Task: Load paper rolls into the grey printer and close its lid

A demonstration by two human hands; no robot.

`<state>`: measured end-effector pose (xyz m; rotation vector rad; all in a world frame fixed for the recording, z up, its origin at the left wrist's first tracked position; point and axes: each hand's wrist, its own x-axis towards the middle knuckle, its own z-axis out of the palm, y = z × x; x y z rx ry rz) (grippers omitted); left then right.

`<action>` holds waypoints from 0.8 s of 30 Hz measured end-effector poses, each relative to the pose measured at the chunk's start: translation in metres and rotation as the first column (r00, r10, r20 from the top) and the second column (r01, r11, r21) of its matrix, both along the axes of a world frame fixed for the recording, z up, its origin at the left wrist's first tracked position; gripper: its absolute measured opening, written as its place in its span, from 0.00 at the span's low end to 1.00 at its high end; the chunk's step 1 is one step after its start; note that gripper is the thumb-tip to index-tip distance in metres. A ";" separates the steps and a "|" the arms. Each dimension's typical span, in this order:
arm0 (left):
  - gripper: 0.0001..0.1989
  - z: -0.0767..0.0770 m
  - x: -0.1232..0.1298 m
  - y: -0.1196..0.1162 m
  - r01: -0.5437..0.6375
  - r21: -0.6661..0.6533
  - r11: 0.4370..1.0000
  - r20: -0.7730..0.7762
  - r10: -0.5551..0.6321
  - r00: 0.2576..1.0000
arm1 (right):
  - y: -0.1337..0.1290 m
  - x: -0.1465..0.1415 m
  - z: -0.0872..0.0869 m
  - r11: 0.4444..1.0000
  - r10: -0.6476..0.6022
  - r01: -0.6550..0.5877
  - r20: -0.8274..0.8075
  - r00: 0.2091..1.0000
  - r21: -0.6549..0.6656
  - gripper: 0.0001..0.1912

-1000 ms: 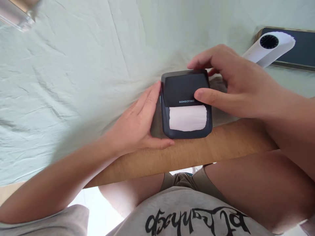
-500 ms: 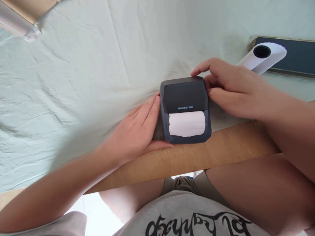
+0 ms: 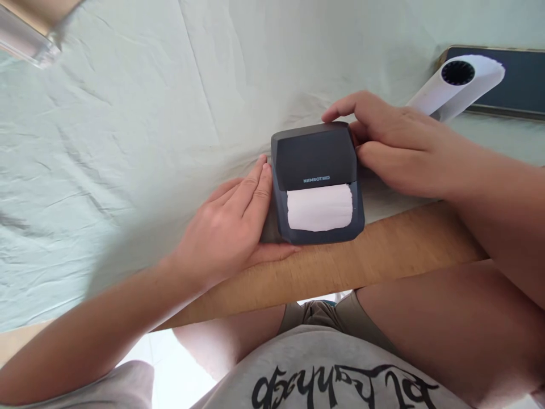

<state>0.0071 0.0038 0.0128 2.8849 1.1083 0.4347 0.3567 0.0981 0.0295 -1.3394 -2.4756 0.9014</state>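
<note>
A dark label printer (image 3: 317, 156) with a NIIMBOT mark lies near the table's front edge, and a white strip of paper (image 3: 320, 208) with ragged edges sticks out below its lid. Against the printer's left side rests my left hand (image 3: 230, 227), its thumb along the front edge. My right hand (image 3: 395, 145) is at the printer's upper right corner, index finger on the back edge and thumb on the right side. Between them, the two hands hold the printer.
A white paper roll (image 3: 440, 91) with a black core lies beyond my right hand, partly over a dark phone (image 3: 517, 88). A clear plastic case (image 3: 25, 37) is at the far left. The wooden table edge (image 3: 298, 275) runs in front of me.
The printer and both hands appear slightly higher and further left, while the view has shifted a little. Both hands keep much the same grip on the printer.
</note>
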 end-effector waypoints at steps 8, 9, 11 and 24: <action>0.54 0.006 0.005 -0.002 0.015 0.037 0.999 -0.083 -0.012 0.996 | -0.002 -0.006 0.008 0.999 -0.021 0.022 0.035 0.999 -0.047 0.37; 0.54 0.005 0.005 -0.002 0.017 0.020 1.000 -0.083 -0.016 0.996 | -0.001 -0.006 0.008 0.999 -0.015 0.017 0.035 0.999 -0.041 0.38; 0.53 0.003 0.003 -0.002 0.014 -0.031 0.999 -0.064 -0.016 0.998 | 0.001 -0.006 0.006 0.999 -0.017 0.019 0.049 0.999 -0.043 0.38; 0.52 0.002 -0.006 0.023 -0.017 -0.377 0.926 0.183 0.093 0.979 | -0.017 -0.001 0.024 0.990 -0.102 0.083 -0.178 0.979 -0.110 0.43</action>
